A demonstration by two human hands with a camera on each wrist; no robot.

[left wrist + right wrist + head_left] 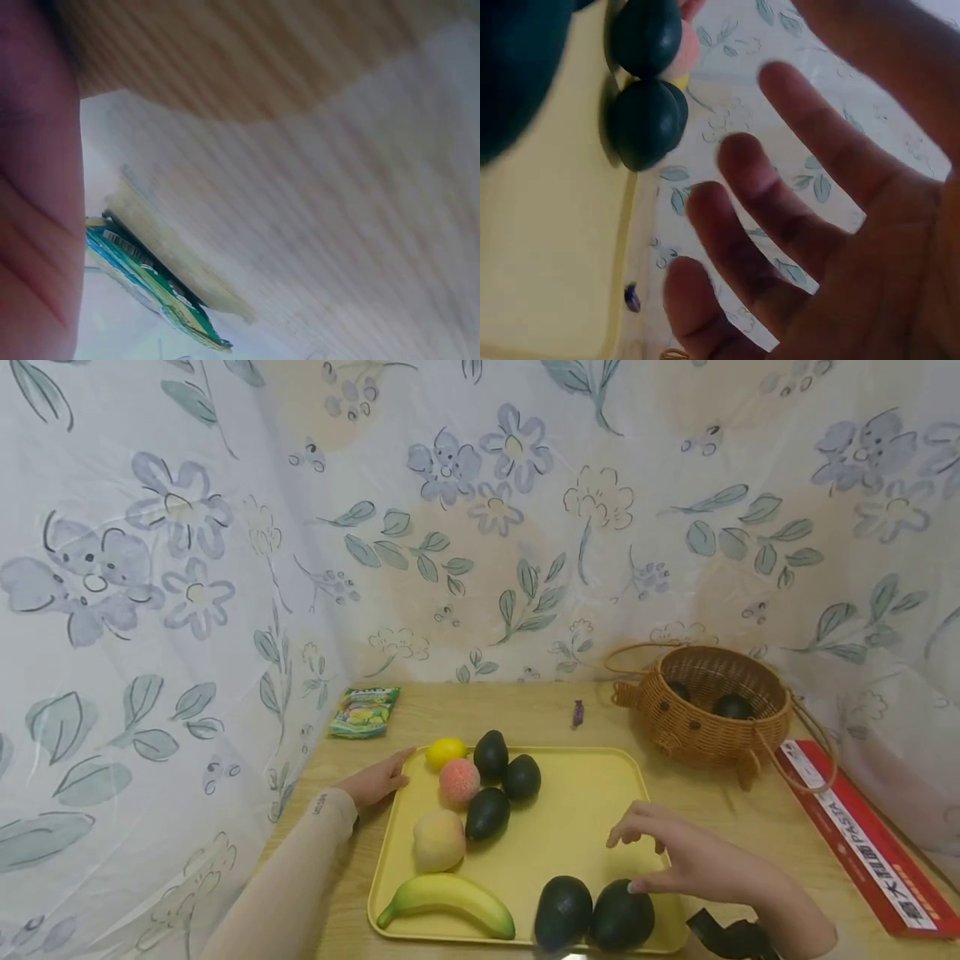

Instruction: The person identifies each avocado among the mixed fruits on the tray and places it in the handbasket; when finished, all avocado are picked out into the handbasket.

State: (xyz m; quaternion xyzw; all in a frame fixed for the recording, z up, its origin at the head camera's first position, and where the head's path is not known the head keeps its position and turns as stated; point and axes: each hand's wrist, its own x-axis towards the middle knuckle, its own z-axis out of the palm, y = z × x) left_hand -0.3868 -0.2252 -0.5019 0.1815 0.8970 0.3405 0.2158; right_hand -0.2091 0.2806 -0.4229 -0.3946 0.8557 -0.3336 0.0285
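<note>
My right hand (693,856) is over the front right of a yellow tray (577,810), its fingers spread and bent around nothing. The thumb tip overlaps the rightmost dark green avocado (622,917) in the head view. Close beside that fruit lies another avocado (562,912). My left hand (378,779) rests at the tray's left rim, fingers reaching along it. Farther back on the tray are three more avocados (487,814), a lemon (446,754), a reddish peach (459,781) and a pale yellow peach (438,841). A banana (450,897) lies at the front left.
Behind the tray at right stands a wicker basket (708,735) with dark avocados inside. Beside it lies a long red pasta box (862,843). A green snack packet (364,712) lies at back left, a small purple wrapped candy (577,714) behind the tray. Floral cloth (487,568) hangs behind.
</note>
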